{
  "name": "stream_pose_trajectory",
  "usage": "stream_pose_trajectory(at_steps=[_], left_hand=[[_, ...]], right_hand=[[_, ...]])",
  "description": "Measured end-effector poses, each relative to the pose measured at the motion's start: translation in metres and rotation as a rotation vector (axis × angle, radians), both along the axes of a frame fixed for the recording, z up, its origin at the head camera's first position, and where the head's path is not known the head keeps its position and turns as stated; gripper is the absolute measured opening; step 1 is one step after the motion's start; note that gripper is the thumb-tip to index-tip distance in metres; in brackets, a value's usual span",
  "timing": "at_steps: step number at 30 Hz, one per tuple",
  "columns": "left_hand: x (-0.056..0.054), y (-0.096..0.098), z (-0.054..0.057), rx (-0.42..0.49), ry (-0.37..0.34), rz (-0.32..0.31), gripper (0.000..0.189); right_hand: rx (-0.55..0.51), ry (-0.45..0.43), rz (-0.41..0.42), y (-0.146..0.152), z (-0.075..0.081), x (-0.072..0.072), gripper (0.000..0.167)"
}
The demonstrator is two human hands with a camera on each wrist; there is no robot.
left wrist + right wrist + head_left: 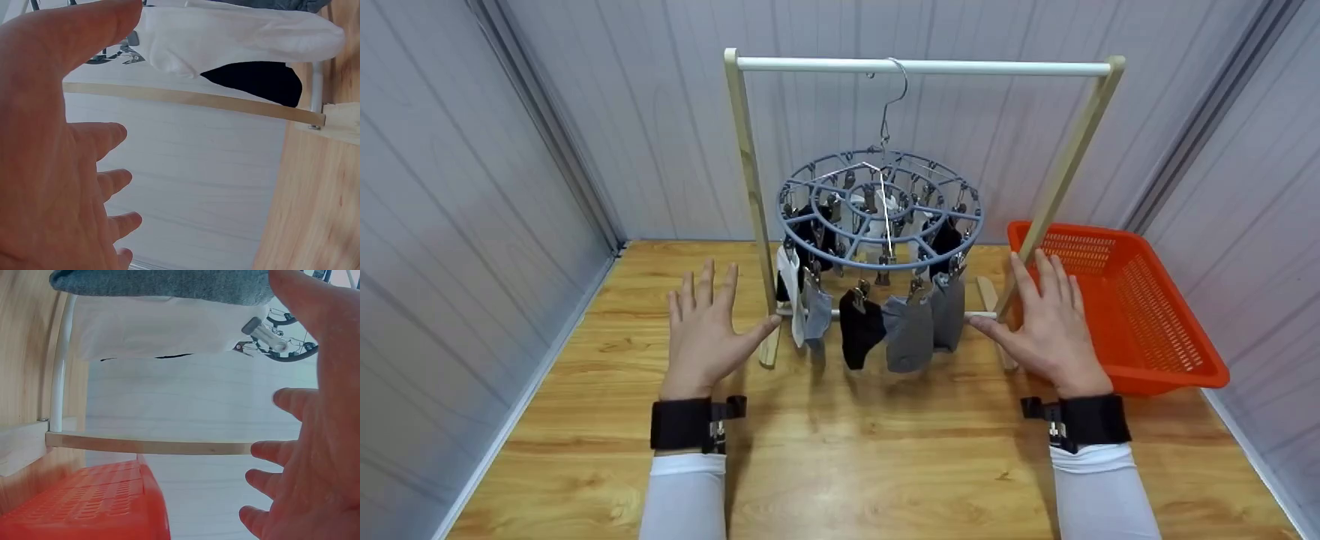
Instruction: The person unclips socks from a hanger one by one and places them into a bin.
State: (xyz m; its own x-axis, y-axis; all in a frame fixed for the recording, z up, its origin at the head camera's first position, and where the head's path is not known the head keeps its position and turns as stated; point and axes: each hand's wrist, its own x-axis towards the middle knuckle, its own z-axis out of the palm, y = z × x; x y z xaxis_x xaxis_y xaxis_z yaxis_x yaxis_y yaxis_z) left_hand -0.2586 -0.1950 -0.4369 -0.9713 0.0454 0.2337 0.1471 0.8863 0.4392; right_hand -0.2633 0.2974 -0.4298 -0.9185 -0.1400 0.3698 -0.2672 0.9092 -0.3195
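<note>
A round blue-grey clip hanger [877,265] hangs by its metal hook from a rack's white top bar [997,68]. Socks are clipped around it, among them a black sock [861,330], a grey sock [911,337] and a white sock [789,289]. My left hand [705,337] is spread to the left of the rack, fingers straight and holding nothing. On the other side my right hand [1054,330] is spread the same way, near the rack's right post. In the left wrist view a white sock [236,36] appears beyond the thumb; the right wrist view shows another white sock [163,329].
An orange plastic basket [1174,300] stands on the right, partly behind the right hand and the rack's wooden post [1072,161]. Beneath everything is a wood-grain table [847,465]. Pale panel walls [660,135] enclose it at the back and both sides.
</note>
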Motion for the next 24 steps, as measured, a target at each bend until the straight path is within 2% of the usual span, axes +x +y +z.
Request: stream_pose_trajectory(at_steps=[5, 12, 20, 24], left_hand=[[0.001, 0.001, 0.003, 0.025, 0.004, -0.006, 0.111], [0.003, 0.003, 0.005, 0.134, 0.001, -0.042, 0.107], [0.005, 0.01, 0.009, 0.133, 0.15, -0.098, 0.082], [0.008, 0.016, 0.012, 0.145, 0.171, -0.121, 0.075]], right_hand=[[-0.031, 0.039, 0.03, -0.003, 0.001, 0.002, 0.112], [-0.095, 0.107, 0.124, -0.007, 0.002, 0.003, 0.104], [-0.186, 0.176, 0.21, -0.017, 0.0, 0.004, 0.082], [-0.184, 0.182, 0.24, -0.024, -0.003, 0.004, 0.07]])
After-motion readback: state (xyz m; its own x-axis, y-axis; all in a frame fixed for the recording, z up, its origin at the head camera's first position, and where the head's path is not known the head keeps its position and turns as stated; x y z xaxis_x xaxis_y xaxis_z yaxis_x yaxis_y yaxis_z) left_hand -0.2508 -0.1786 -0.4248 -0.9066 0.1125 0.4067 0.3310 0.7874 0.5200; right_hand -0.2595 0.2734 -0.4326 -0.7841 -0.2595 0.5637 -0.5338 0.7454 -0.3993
